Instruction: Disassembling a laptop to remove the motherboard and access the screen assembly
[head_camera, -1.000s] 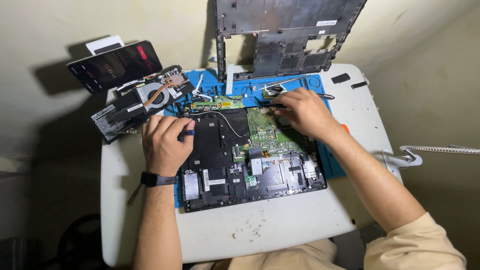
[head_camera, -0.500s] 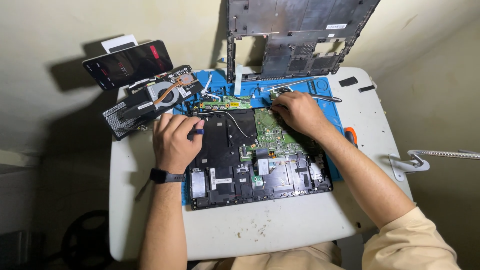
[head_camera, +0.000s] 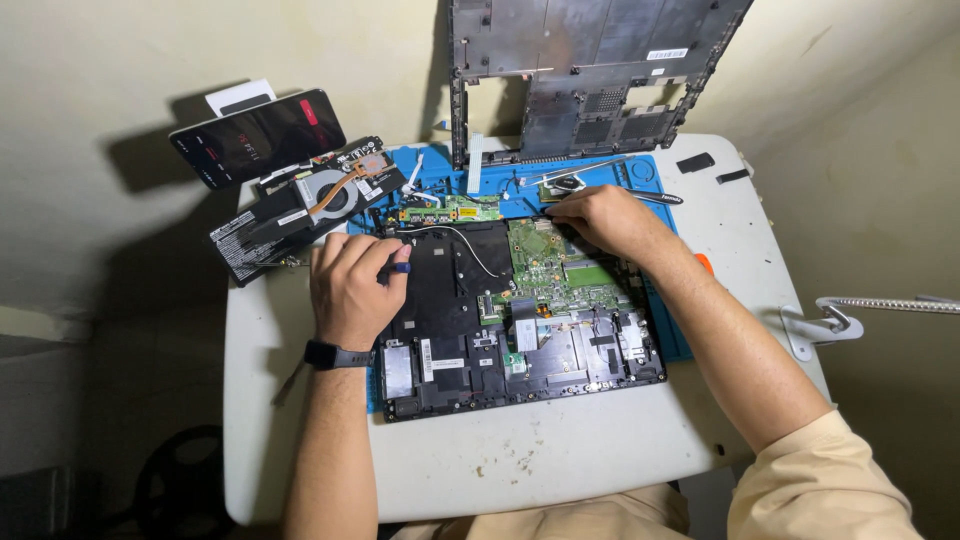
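Compared with the earlier views, little has shifted: the left hand (head_camera: 350, 290) is still curled shut around a blue-handled screwdriver (head_camera: 397, 267) at the nine o'clock edge of the opened laptop base (head_camera: 500, 320), and the right hand (head_camera: 610, 222) remains pressed, fingers bent, on the green motherboard (head_camera: 545, 265) toward one o'clock; whether anything is pinched there cannot be told. The work is judged unchanged. The base is seen lying flat on a blue mat (head_camera: 500, 180), centred on the white table (head_camera: 520, 460), its black interior exposed.
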